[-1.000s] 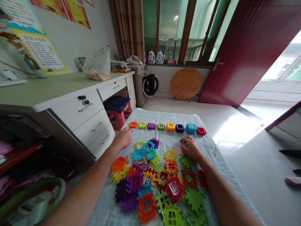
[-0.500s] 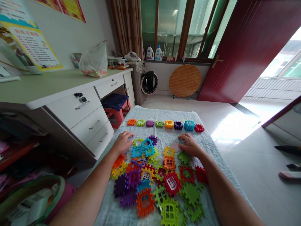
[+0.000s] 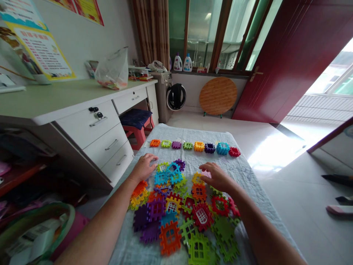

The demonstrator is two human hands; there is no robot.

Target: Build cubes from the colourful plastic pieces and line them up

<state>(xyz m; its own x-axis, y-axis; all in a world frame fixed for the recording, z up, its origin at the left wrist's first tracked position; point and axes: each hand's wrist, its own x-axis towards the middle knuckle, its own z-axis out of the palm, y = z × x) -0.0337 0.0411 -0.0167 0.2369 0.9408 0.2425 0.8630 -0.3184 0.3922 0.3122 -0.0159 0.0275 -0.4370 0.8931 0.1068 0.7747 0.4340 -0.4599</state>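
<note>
A pile of flat, toothed plastic building tiles (image 3: 182, 209) in many colours lies on a pale grey cloth (image 3: 248, 173). Beyond it, a row of small assembled cubes (image 3: 194, 146) runs across the cloth's far end. My left hand (image 3: 145, 166) rests open on the cloth at the pile's left edge, fingers spread beside a green and a blue tile. My right hand (image 3: 216, 176) hovers over the pile's right side, fingers stretched toward a yellow tile (image 3: 198, 178) and a pink tile (image 3: 206, 173). Neither hand holds anything.
A white desk with drawers (image 3: 102, 129) stands to the left, a red stool (image 3: 138, 129) tucked under it. A washing machine (image 3: 171, 95) and a round wooden tabletop (image 3: 217, 96) stand at the far wall. A dark red door (image 3: 289, 59) stands at right.
My left hand drew back from the orange cube at the row's left end to the pile's edge. My right hand shifted left, over the yellow tile.
</note>
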